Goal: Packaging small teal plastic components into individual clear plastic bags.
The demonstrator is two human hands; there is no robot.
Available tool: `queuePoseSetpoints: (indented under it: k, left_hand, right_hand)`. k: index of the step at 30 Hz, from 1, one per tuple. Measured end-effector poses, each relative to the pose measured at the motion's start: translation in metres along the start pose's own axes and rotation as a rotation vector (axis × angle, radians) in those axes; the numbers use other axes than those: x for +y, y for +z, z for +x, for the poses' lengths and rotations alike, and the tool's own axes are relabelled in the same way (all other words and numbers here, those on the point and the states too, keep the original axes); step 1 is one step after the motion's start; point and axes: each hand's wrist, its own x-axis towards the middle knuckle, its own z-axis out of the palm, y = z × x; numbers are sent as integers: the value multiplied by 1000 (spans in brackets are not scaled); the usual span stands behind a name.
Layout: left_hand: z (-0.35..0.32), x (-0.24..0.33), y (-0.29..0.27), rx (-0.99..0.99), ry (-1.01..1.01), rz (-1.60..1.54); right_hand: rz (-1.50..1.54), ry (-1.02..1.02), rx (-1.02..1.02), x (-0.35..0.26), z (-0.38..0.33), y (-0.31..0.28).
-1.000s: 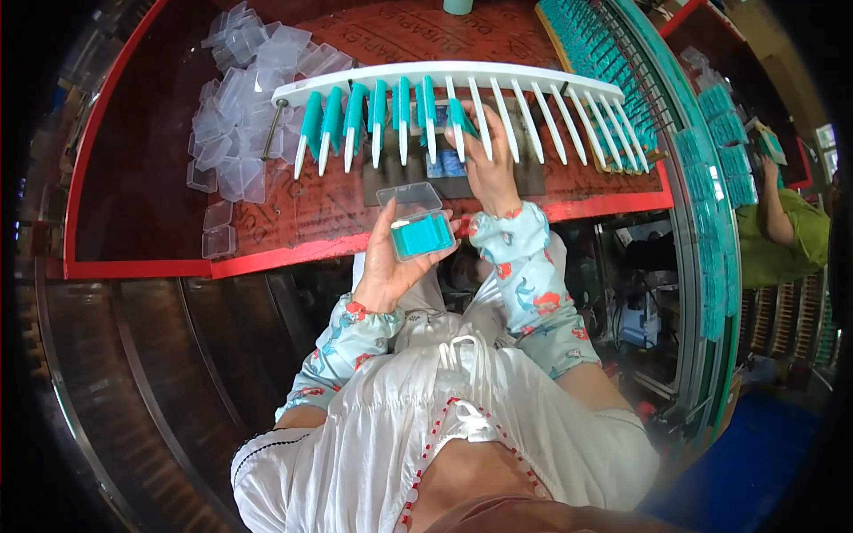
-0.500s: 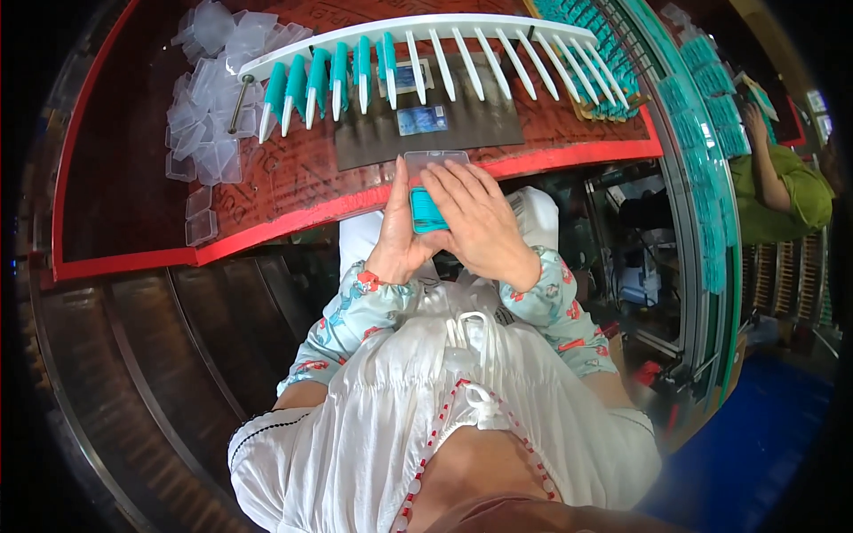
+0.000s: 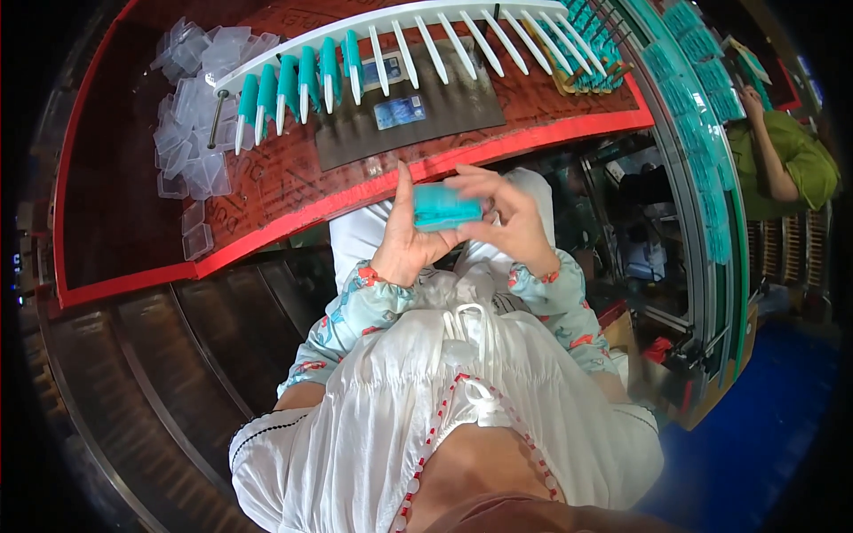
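Observation:
Above my lap, just off the table's near edge, a small clear plastic box (image 3: 442,210) filled with teal pieces is held between both hands. My left hand (image 3: 404,238) supports it from the left and below, thumb pointing up along its side. On the right, my right hand (image 3: 518,220) grips the box's far end, its fingers curled and smeared by motion. The box is blurred too, and I cannot tell whether its lid is fully closed. Beyond the hands, a white rack (image 3: 391,19) with white prongs stands over the table; several left prongs carry teal pieces (image 3: 286,82).
Clear plastic boxes (image 3: 191,124) lie piled at the table's left. A dark mat (image 3: 444,111) with a blue card (image 3: 400,112) lies mid-table. The table has a red raised edge (image 3: 302,218). At right, teal bundles (image 3: 684,133) line a glass-sided frame, and a co-worker in green (image 3: 795,169) works beyond.
The box's clear lid, which stood raised at the far side, no longer shows there. The box has been turned wider across, and my right hand has shifted from atop it to its right end.

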Motion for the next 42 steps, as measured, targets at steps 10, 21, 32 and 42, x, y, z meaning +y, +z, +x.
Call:
queuePoseSetpoints:
  k: [10,21,32,42]
  left_hand:
    - [-4,16,-12,-105,696,1346]
    - [-2,-12,7,-102,784,1474]
    - [58,-71,22,-241,-1,1010]
    - [59,-52,-24,4,-11,1242]
  right_hand:
    - [198,192,157,-3,-20,5]
    - [-58,161,239,-10,-25,-1]
    - [-245,-34,593,-5,-110,-107]
    - [-1514,870,1243,-139,-245,-414]
